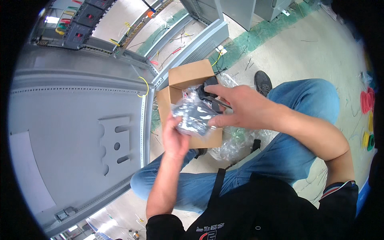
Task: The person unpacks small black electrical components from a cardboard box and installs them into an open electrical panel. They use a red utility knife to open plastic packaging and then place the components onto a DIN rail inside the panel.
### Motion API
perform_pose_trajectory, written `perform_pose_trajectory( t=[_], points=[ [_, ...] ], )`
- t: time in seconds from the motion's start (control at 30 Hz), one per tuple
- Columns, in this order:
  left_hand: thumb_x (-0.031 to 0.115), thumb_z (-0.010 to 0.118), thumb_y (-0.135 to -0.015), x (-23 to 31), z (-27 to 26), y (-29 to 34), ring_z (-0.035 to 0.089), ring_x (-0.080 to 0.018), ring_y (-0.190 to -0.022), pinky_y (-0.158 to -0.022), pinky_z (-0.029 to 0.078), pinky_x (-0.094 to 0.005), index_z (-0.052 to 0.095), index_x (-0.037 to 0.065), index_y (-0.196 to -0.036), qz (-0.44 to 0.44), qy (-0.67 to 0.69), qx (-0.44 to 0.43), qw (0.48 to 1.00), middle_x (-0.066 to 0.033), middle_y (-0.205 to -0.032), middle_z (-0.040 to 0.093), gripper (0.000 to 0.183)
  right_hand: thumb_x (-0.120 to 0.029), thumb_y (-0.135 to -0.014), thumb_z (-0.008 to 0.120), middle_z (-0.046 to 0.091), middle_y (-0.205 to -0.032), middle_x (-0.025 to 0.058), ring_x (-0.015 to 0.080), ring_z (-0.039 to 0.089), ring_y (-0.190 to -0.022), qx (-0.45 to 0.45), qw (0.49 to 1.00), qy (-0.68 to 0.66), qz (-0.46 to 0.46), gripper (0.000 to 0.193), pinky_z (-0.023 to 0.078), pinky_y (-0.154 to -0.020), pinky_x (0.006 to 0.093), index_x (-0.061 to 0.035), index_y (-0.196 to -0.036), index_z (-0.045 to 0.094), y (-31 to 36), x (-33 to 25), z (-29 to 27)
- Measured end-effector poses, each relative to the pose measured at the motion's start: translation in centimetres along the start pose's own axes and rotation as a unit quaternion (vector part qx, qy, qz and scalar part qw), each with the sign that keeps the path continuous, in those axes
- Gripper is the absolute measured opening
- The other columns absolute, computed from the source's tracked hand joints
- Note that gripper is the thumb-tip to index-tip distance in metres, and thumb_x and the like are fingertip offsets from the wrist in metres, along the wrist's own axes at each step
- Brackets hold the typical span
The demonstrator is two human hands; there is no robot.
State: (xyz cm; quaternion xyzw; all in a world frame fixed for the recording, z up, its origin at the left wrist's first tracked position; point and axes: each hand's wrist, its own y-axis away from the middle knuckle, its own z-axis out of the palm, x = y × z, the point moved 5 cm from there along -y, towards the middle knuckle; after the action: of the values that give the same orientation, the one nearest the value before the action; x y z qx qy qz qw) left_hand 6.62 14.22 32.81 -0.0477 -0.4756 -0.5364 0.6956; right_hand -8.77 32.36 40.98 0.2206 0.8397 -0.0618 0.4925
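Observation:
My left hand grips a clear plastic bag with a dark grey part inside, above an open cardboard box. My right hand is closed around a thin dark rod-like tool, its thumb against the bag's right edge. The tool's full shape is hidden by the fingers. Just beyond the right fingertips are black parts, partly wrapped in plastic, in the box.
A grey metal cabinet panel stands close on the left, with black circuit breakers mounted beyond it. Crumpled clear plastic lies right of the box. Wire scraps litter the floor; coloured wire coils lie far right.

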Motion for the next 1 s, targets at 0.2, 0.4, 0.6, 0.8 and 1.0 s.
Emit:
perform_pose_trajectory(
  t=[0.2,0.4,0.6,0.8,1.0],
  points=[
    [0.006,0.055,-0.085,-3.9,1.7,2.7,0.054,-0.0294,-0.137,-0.12,0.039,-0.0441,0.044,0.003,-0.153,-0.039,0.117,-0.035,0.992,-0.0123,-0.146,0.056,0.069,-0.02,-0.088,0.082,0.073,-0.107,0.02,0.0299,0.072,-0.094,-0.07,0.996,-0.06,0.009,0.072,0.056,-0.086,0.0391,-0.0104,-0.152,0.05,0.4,0.3,3.0],
    [0.002,0.051,-0.09,-1.9,2.6,2.9,0.051,-0.0304,-0.142,-0.12,0.04,-0.0473,0.04,0.008,-0.158,-0.019,0.008,-0.055,0.998,-0.0139,-0.156,0.051,0.069,-0.014,-0.091,0.077,0.07,-0.104,0.013,0.0187,0.064,-0.087,-0.066,0.993,-0.088,0.038,0.06,0.054,-0.084,0.0343,-0.0099,-0.146,0.055,0.4,0.0,1.0],
    [0.01,0.057,-0.101,-3.3,-0.6,2.2,0.069,-0.0284,-0.115,-0.101,0.056,-0.0477,0.051,0.007,-0.143,-0.111,0.043,-0.016,0.993,-0.0134,-0.133,0.064,0.043,-0.007,-0.086,0.08,0.07,-0.101,0.0133,0.0186,0.064,-0.083,0.061,0.994,-0.092,-0.003,0.049,0.053,-0.075,0.0318,-0.0035,-0.132,0.063,0.4,-0.3,-0.2],
    [0.055,0.032,-0.112,-4.0,2.5,4.2,0.075,-0.0298,-0.095,-0.083,0.063,-0.0465,0.057,0.007,-0.134,-0.19,0.139,-0.134,0.963,-0.0155,-0.113,0.071,0.059,0.002,-0.076,0.08,0.069,-0.108,0.01,0.0278,0.072,-0.084,0.116,0.967,0.033,-0.223,0.033,0.059,-0.069,0.0352,-0.0053,-0.107,0.072,1.0,-2.3,-0.1],
    [0.023,0.058,-0.108,-2.9,2.7,4.0,0.072,-0.017,-0.09,-0.071,0.062,-0.0348,0.057,0.005,-0.135,-0.137,0.008,-0.084,0.987,-0.0092,-0.116,0.071,0.032,-0.002,-0.077,0.083,0.066,-0.114,0.0094,0.0274,0.071,-0.087,0.001,0.962,0.045,-0.268,0.035,0.059,-0.072,0.0362,-0.0065,-0.11,0.073,1.4,-2.6,2.2]
  ],
)
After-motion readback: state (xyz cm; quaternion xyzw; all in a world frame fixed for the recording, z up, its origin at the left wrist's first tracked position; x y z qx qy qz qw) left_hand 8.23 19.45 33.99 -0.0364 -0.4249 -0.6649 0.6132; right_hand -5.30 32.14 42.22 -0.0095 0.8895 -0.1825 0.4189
